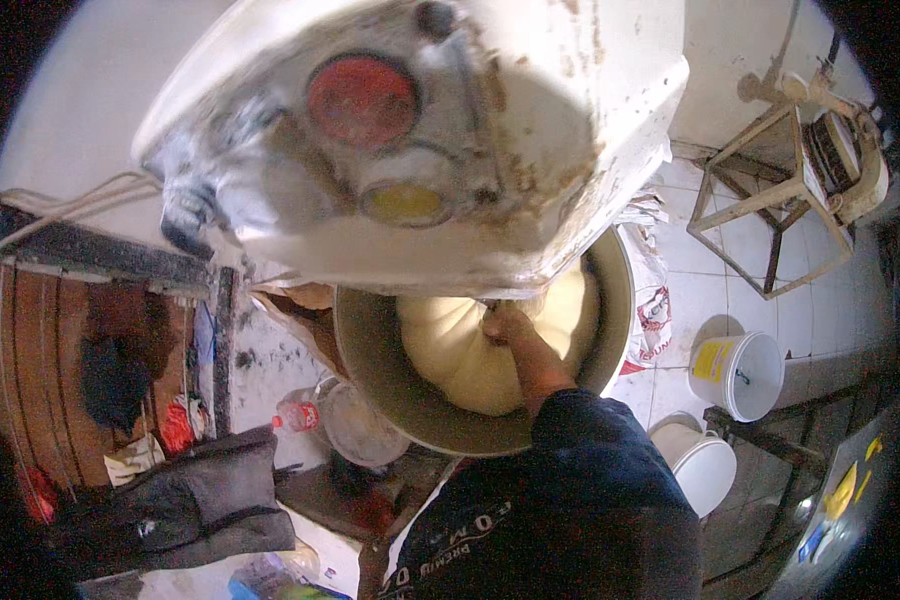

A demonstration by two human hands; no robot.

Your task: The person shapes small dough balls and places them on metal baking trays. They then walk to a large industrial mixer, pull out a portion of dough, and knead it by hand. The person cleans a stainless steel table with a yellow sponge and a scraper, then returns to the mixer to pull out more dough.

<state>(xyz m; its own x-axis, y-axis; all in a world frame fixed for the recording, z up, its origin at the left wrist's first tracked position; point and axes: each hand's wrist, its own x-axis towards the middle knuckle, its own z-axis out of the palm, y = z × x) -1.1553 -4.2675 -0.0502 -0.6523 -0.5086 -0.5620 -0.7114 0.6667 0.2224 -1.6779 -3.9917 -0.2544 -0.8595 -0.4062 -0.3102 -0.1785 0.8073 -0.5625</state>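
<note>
The large round metal bowl (pixel 375 382) of a stand mixer holds a big mass of pale, smooth dough (pixel 457 367). Over it hangs the white mixer head (pixel 292 255), with a red round button (pixel 362 101) and a yellow one (pixel 403 202) on its stained housing. My right hand (pixel 514 334) reaches into the bowl, its curled fingers against the middle of the dough, just below the mixer head. Folds in the dough run towards this spot. The fingertips are partly hidden, so what they grip is unclear. My left hand is out of view.
White plastic buckets (pixel 757 379) stand on the tiled floor at the right, below a metal frame (pixel 776 217). A printed sack (pixel 649 307) lies beside the bowl. On the left are a bottle with a red cap and label (pixel 298 417), a clear tub (pixel 360 424) and dark cloth (pixel 195 502).
</note>
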